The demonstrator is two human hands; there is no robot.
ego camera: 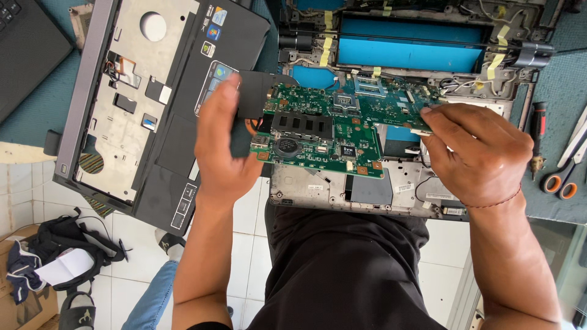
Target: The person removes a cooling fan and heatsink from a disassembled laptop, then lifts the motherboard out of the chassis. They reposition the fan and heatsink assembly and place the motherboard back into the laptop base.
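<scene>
While the green motherboard is gripped at frame centre by the left hand and right hand, already lifted above the opened laptop base, the removed palmrest cover is seen upper left.

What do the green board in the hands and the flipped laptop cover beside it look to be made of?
Circuit board: looks like rigid green laminate, slightly glossy, studded with black chips and metal connectors. Laptop cover: dark matt plastic frame, seemingly lined with a dull grey metal sheet, judging by its flat stamped look.
</scene>
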